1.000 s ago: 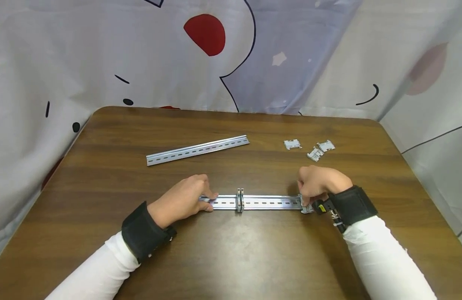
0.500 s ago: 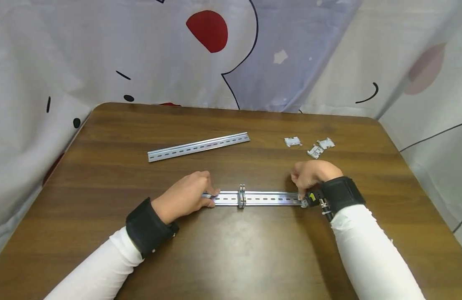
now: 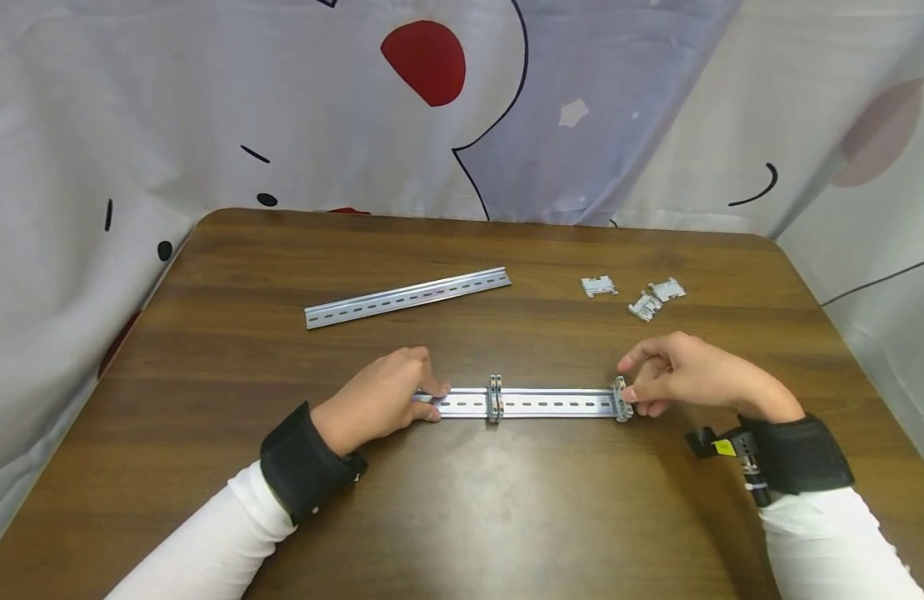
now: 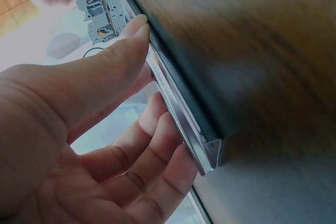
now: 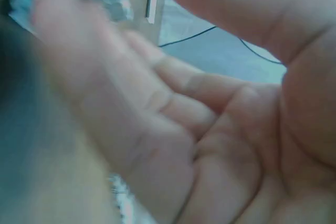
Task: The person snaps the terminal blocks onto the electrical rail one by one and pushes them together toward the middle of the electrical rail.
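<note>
A slotted metal DIN rail (image 3: 555, 403) lies across the table in front of me. My left hand (image 3: 382, 395) grips its left end; in the left wrist view the thumb is on one edge and the fingertips are on the other. Two thin grey terminal blocks (image 3: 495, 398) stand upright side by side around the rail's middle. At its right end another terminal block (image 3: 621, 399) stands across the rail. My right hand (image 3: 694, 377) is beside that block, the thumb touching it and the index finger stretched above it. The right wrist view is blurred.
Behind lies a second slotted rail (image 3: 409, 297), slightly slanted. Three loose terminal blocks lie flat at the back right: one block (image 3: 599, 286) alone, and a front block (image 3: 645, 306) touching or close to a rear block (image 3: 667, 289). A patterned cloth (image 3: 319, 100) hangs behind the table.
My right hand has shifted right and its fingers have spread, uncovering the terminal block at the rail's end, now upright. The left hand keeps its grip on the rail.
</note>
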Tool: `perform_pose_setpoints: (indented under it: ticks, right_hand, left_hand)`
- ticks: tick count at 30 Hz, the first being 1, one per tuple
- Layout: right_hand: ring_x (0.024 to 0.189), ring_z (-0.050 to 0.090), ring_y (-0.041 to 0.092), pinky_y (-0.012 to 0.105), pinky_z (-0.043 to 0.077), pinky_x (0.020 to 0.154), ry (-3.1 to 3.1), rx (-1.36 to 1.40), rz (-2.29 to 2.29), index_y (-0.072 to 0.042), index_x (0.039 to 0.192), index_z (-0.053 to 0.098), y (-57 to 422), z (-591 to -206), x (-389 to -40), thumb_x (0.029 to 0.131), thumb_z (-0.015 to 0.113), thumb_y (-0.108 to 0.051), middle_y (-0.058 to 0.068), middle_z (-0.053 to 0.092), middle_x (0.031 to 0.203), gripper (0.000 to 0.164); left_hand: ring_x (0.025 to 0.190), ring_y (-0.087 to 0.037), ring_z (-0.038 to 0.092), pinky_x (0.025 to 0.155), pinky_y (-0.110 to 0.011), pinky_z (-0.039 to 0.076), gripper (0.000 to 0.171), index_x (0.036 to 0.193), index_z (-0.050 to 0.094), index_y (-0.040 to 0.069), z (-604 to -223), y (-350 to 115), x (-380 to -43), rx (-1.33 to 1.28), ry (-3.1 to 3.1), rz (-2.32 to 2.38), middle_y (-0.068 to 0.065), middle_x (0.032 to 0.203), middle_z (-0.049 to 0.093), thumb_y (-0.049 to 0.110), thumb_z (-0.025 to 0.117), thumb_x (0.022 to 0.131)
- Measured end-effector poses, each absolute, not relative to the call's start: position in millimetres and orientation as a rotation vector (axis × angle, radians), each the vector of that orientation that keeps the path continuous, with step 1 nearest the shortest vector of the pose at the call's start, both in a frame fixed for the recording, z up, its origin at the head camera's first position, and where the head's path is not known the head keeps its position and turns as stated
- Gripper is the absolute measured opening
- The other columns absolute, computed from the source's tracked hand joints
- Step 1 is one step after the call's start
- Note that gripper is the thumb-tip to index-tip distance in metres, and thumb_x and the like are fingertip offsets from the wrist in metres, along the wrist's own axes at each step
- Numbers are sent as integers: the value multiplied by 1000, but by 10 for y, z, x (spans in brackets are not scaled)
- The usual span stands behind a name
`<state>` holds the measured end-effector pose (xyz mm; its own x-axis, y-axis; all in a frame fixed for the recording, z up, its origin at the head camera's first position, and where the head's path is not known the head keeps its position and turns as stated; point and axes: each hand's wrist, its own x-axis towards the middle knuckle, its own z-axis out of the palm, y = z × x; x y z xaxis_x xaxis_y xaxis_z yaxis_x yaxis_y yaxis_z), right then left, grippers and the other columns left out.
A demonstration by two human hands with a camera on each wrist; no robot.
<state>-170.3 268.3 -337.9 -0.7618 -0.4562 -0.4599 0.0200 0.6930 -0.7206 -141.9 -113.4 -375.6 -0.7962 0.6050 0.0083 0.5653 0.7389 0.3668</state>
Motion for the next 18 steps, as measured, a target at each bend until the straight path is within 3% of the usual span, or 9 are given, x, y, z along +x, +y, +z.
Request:
perform_pose_setpoints:
  ticks: [4,9,18]
  right_hand:
    - [84,75,26,41,60,76,2100,-331,-1155,18,127,47,2784,-3484,-1661,89,71,-5,20,76,92,50]
    - [84,76,24,42,59,78,2045,-282,-1282,20,127,46,2788,-3586,-1646,88,69,1,14,78,91,50]
    - [83,76,27,43,59,78,1952,-243,-1380,16,127,48,2304,-3741,-1641,86,73,-2,13,77,89,51]
  left_hand:
    - [72,-14,54,59,-22,41,34,108,79,11,-3752,-1133,-1408,955,2821,557,-5,88,66,24,84,77]
    - [73,-14,55,60,-23,42,33,107,79,10,-3757,-1130,-1412,970,2835,566,-5,88,66,24,84,77]
    - [75,-16,57,61,-24,44,33,107,79,11,-3779,-1147,-1403,967,2842,548,-5,89,66,24,84,78]
